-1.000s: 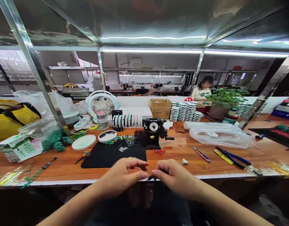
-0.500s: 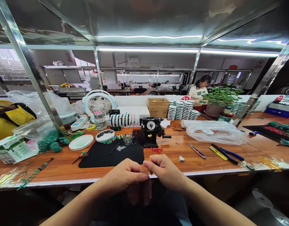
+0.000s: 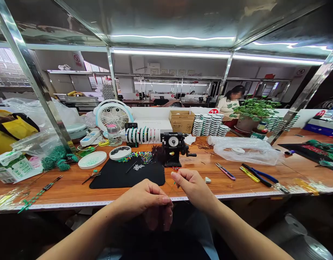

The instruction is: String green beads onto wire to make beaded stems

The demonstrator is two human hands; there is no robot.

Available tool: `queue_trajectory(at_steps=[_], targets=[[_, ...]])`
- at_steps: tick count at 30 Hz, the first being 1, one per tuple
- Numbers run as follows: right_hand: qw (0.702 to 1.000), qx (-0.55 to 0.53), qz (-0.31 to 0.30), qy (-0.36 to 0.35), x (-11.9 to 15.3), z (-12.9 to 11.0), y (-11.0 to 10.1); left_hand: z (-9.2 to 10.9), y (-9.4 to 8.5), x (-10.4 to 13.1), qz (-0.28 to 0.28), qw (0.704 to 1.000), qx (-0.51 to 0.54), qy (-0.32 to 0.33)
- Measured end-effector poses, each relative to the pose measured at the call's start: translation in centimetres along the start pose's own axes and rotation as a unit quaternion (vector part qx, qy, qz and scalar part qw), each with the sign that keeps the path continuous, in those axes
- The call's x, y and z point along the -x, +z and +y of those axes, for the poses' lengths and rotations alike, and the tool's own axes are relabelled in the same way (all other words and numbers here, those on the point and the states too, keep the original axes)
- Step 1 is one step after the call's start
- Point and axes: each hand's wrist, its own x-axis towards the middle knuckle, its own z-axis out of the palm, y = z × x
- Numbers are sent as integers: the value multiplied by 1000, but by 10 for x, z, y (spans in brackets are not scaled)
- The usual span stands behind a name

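Observation:
At the table's front edge my left hand (image 3: 152, 200) is closed, thumb and forefinger pinched on a thin thread (image 3: 171, 188). The thread is faint and runs up towards my right hand (image 3: 192, 186), which is also closed in a pinch and holds its other part. A tiny green bit shows at the right fingertips. Beyond the hands lies a black mat (image 3: 123, 178) bearing colourful beads (image 3: 145, 157) and small white pieces (image 3: 138, 167). Behind it stands a black hand-cranked winding machine (image 3: 173, 150) with a row of thread spools (image 3: 143, 135).
To the left are white dishes (image 3: 92, 160), a green braided cord (image 3: 38, 196) and a milk carton (image 3: 13, 168). On the right lie a pink cutter (image 3: 225, 171), pliers (image 3: 260, 175) and a plastic bag (image 3: 247, 153). A person (image 3: 233, 99) sits beyond the potted plant (image 3: 253, 110).
My right hand has moved up and a little right, away from the left one, widening the gap along the thread. The left hand stays near the same place. The view has shifted slightly.

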Motion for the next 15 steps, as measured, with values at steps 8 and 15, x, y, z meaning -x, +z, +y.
queue_trajectory(at_steps=[8, 15], targets=[[999, -10, 31, 15, -2, 1, 0, -1, -2, 3, -10, 999, 29, -9], [999, -20, 42, 13, -2, 3, -1, 0, -1, 5, -18, 999, 42, -7]])
